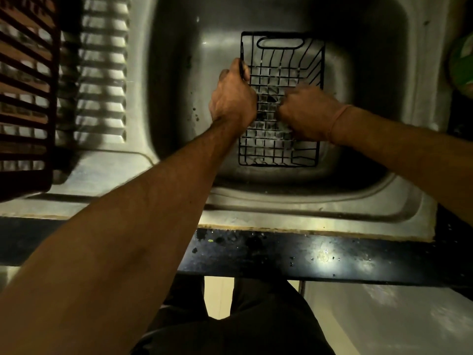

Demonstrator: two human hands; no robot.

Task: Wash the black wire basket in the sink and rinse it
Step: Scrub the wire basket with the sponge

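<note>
We record the stainless-steel sink (384,80) filling the upper centre of the frame, its basin dull and spotted with dark specks, with a ribbed steel draining board (102,80) to its left. At the far left edge stands a dark reddish slatted plastic rack (23,98). Below the sink runs a glossy black counter edge (307,260), wet with droplets. The black wire basket (286,57), rectangular with a looped handle slot at its far end, sits inside the basin at centre frame, open side up. Our left hand (234,98) grips the basket's left rim wire, fingers curled round it. Our right hand (307,114), a thin band at its wrist, is fisted low inside the basket; whether it holds anything we cannot tell, the area being blurred.
</note>
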